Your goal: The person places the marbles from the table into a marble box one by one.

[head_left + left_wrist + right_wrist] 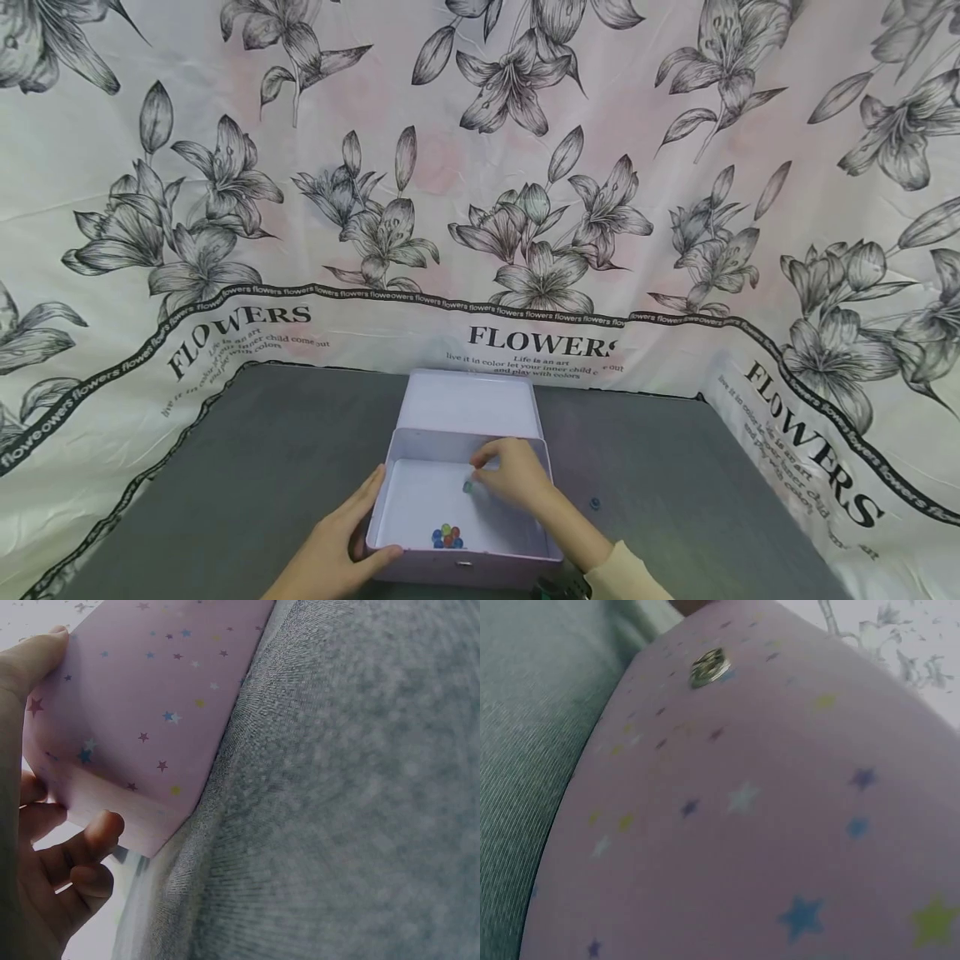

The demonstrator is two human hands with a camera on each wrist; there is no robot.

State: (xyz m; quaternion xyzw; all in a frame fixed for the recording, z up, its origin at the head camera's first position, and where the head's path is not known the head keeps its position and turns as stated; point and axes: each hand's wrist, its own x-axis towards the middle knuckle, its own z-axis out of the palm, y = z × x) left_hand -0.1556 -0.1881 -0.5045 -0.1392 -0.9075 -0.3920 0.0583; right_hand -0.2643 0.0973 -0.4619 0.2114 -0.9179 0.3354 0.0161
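Note:
A pale lilac box (pixel 468 567) with an open lid stands in front of me; in both wrist views its outside is printed with small stars. My left hand (pixel 333 533) holds the front left corner, thumb on the front rim and fingers along the left side. In the left wrist view, the bent fingers (pixel 103 832) show beside the box's corner. My right hand (pixel 513 473) reaches inside over the right wall, fingertips close together. Just below them is a greenish marble (pixel 468 487); whether they pinch it is unclear. Several coloured marbles (pixel 447 537) lie clustered near the front wall.
Right of the box, a small dark blue marble (pixel 595 503) lies on the grey tabletop (pixel 637 450). The lid (pixel 471 404) leans back behind the box. A metal clasp (pixel 709 668) sits on the front wall. Flower-printed cloth (pixel 525 208) hangs around the table.

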